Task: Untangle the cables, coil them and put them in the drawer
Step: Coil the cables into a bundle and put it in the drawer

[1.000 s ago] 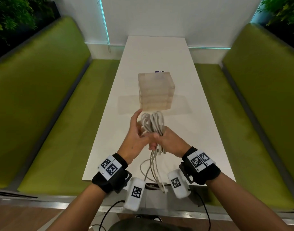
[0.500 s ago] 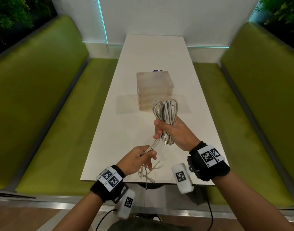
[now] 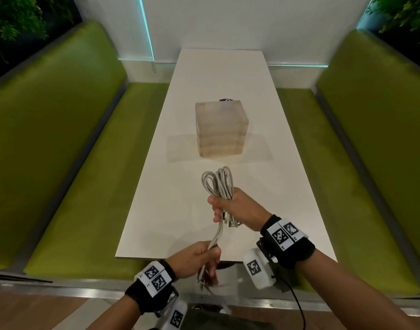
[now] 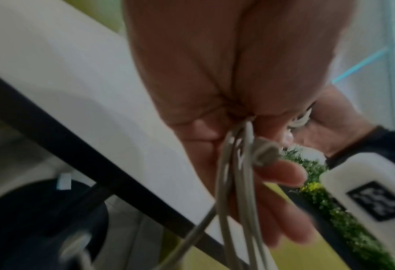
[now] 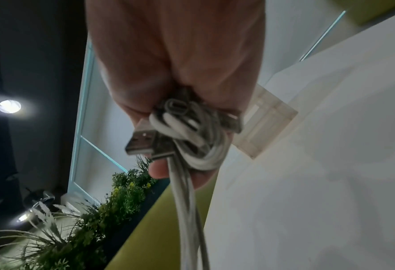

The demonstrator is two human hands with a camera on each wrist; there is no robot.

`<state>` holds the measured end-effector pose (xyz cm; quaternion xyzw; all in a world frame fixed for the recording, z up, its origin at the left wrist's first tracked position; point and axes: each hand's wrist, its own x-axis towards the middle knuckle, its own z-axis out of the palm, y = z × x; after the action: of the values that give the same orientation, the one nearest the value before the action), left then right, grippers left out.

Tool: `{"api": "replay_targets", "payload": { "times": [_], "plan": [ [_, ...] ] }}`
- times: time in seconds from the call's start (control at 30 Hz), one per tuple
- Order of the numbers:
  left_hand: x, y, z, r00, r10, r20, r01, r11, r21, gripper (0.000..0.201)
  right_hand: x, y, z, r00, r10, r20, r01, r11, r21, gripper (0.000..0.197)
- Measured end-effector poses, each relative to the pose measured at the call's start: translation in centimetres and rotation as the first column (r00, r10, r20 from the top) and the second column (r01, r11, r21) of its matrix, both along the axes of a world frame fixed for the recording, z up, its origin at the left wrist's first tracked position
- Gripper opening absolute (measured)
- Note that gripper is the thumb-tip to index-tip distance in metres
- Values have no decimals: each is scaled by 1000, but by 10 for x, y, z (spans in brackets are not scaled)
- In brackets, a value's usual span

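Note:
A bundle of grey-white cables (image 3: 218, 184) is gripped in my right hand (image 3: 230, 208) above the near part of the white table (image 3: 228, 75), its loops standing up out of the fist. In the right wrist view a USB plug (image 5: 140, 141) and folded cable loops (image 5: 198, 138) poke out below the fingers. Loose strands run down from there to my left hand (image 3: 199, 259), which grips them at the table's near edge; in the left wrist view the strands (image 4: 235, 175) hang out of the curled fingers. A translucent drawer box (image 3: 221, 128) stands mid-table beyond both hands, its drawers shut.
Green padded benches (image 3: 61, 144) flank the table on both sides. A small dark blue object (image 3: 226, 100) peeks from behind the drawer box. Plants (image 3: 16, 17) sit behind the bench backs, and the table ends at a white wall.
The hands, joined at the bundle a second ago, have separated. My left hand slid down along the loose strands to the table's near edge; the right hand keeps hold of the coiled bundle.

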<state>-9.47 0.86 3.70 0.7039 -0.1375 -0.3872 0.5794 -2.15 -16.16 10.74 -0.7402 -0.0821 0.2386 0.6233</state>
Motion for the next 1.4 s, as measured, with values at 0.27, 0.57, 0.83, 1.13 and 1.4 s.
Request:
{"api": "replay_targets", "payload": {
  "times": [0.27,0.57,0.83,1.13,1.4],
  "plan": [
    [19,5,19,959,282,18,-278,952,-127,42,17,-10,33,993,-100,60,95,993,75,22],
    [49,24,47,953,251,168,-241,967,-82,38,31,-40,73,980,-112,165,101,992,78,20],
    [50,24,64,928,247,279,-250,968,-24,39,28,-47,72,974,-157,162,141,984,106,22],
    [52,30,94,877,171,449,-207,978,31,39,24,-49,77,950,242,196,-122,868,-482,13],
    [56,12,105,862,215,460,-206,976,-70,35,19,-34,72,899,438,23,-330,709,-623,30]
  ]
}}
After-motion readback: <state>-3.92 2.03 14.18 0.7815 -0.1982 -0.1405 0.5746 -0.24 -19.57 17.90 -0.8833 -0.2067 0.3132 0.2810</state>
